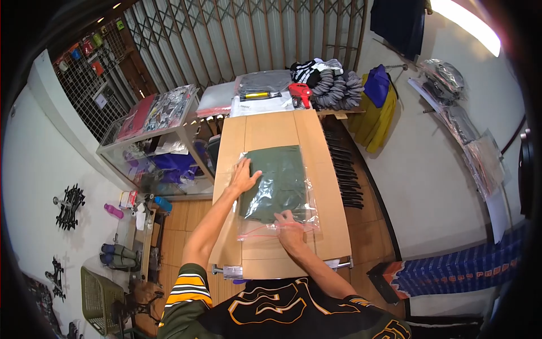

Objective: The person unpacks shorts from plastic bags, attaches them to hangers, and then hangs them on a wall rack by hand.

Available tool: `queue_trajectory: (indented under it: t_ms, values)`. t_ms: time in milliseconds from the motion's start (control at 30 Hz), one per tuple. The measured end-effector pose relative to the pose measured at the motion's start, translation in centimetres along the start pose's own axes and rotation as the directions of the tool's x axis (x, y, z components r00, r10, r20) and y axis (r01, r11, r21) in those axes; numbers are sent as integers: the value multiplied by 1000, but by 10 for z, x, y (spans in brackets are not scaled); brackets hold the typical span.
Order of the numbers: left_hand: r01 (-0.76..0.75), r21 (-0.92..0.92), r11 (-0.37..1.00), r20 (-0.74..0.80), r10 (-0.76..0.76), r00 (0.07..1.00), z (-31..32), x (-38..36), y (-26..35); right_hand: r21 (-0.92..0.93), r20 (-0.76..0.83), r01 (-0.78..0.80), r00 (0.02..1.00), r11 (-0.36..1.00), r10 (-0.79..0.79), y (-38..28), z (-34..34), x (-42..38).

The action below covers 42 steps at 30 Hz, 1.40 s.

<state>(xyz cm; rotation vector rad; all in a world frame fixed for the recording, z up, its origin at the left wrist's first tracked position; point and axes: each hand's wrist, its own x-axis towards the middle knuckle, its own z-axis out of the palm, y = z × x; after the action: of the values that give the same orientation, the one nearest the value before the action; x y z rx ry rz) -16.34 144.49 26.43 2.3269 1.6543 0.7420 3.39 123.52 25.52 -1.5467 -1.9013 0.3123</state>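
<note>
A folded dark green garment (276, 175) lies flat inside a clear plastic bag (311, 212) on a light brown table. The bag's open-looking end, marked by a red line, faces me. My left hand (244, 176) rests on the bag's left edge, fingers spread and pointing away from me. At the near end, my right hand (289, 227) is on the plastic just below the garment's lower edge, with its fingers bent. Whether those fingers pinch the plastic or only press on it I cannot make out.
The cardboard-coloured tabletop (271, 127) extends around the bag. Beyond it sit a red tape dispenser-like tool (301, 93), a yellow-and-black tool (255, 96), stacked plastic bags (262, 82) and grey rolled items (339, 90). A glass case (164, 141) stands left; black hangers (345, 169) hang right.
</note>
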Motion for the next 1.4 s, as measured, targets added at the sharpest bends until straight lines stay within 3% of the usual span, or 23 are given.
queue_trajectory:
  t_ms: [200, 333, 433, 567, 600, 667, 733, 767, 800, 867, 900, 933, 1000, 1033, 1100, 1167, 1267, 1333, 1400]
  values:
    - [303, 79, 950, 158, -312, 937, 8, 23, -7, -103, 88, -3, 996, 995, 12, 4, -1, -1]
    - [266, 88, 960, 163, -277, 947, 12, 26, -16, -103, 190, -14, 981, 995, 34, -1, -19, -20]
    - [245, 53, 968, 102, -250, 963, 14, 24, -18, -4, 275, -81, 958, 997, 79, -17, -50, -38]
    - [260, 58, 964, 106, -265, 958, 12, 21, -16, 36, 485, -40, 874, 999, 18, -22, -75, -56]
    - [309, 99, 946, 27, -312, 950, 15, 19, -16, 55, 538, -23, 843, 998, -10, -24, -80, -58]
    - [353, 137, 926, -53, -349, 936, 18, 21, -17, 93, 467, -55, 884, 994, 5, -34, -90, -62]
    - [416, -55, 908, -96, -419, 903, 9, 24, -13, 134, 390, -83, 920, 987, 24, -40, -90, -62]
    - [482, -104, 870, -130, -493, 860, 7, 26, -9, 136, 280, -73, 960, 988, 33, -42, -88, -64]
    - [479, -103, 871, -129, -490, 862, 5, 30, -9, 137, 166, -62, 985, 989, 39, -43, -85, -66]
    - [625, -101, 774, 17, -627, 779, -3, 37, -13, 126, 142, -38, 990, 991, 19, -40, -79, -70]
    - [652, -106, 751, -3, -656, 755, 8, 43, -26, 114, 121, -11, 993, 993, -3, -37, -76, -72]
    - [649, -106, 754, -3, -652, 758, 9, 47, -33, 113, 117, -12, 993, 994, -1, -34, -71, -74]
    - [657, -288, 697, 76, -667, 741, 13, 56, -48, 54, 71, 96, 992, 994, -100, -28, -62, -77]
    - [628, -409, 663, 22, -680, 733, 31, 64, -68, 55, 68, 94, 993, 994, -98, -27, -60, -79]
    - [600, -503, 622, 65, -665, 744, 30, 75, -79, -113, 168, 101, 982, 989, -81, -27, -57, -81]
    - [505, -668, 546, 105, -603, 791, 40, 93, -105, -136, 210, 98, 975, 986, -68, -25, -53, -83]
    - [418, -689, 592, 20, -561, 827, -20, 93, -46, -176, 258, 99, 965, 980, -51, -27, -53, -83]
    - [431, -660, 615, 30, -552, 834, -32, 107, -45, -194, 261, 99, 964, 976, -46, -29, -54, -82]
    - [302, -789, 534, -22, -517, 856, -52, 117, -34, -199, 273, 90, 961, 976, -33, -29, -54, -81]
